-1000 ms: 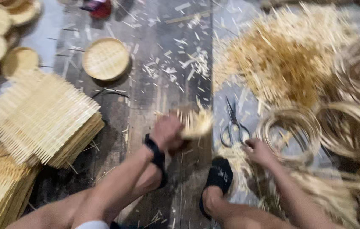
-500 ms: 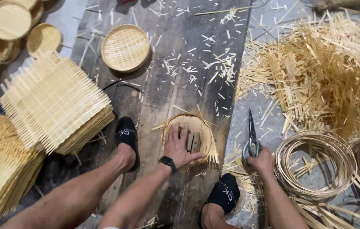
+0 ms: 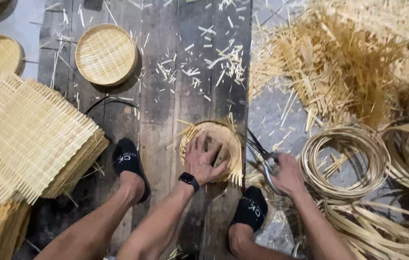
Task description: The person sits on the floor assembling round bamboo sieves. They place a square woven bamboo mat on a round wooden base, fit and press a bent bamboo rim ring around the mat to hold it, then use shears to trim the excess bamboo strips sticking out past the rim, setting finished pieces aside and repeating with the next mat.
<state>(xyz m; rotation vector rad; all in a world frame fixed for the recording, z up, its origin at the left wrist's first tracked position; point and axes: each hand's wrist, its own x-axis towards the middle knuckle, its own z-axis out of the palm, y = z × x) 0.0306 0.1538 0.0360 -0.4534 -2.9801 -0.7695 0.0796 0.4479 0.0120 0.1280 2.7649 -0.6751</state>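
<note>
Left hand pressed flat, fingers spread, on round woven bamboo tray – on dark wooden plank, centre. Right hand clamped on metal scissors – long axis, tips toward 10 o'clock, at tray's 3 o'clock rim.

We see 1 small round woven bamboo basket lying flat on the dark wooden planks, loose strip ends sticking out along its right and lower rim. Metal scissors sit just right of it, blades pointing up-left toward the rim.

No packages, labels, signs or screens show in this view.
</note>
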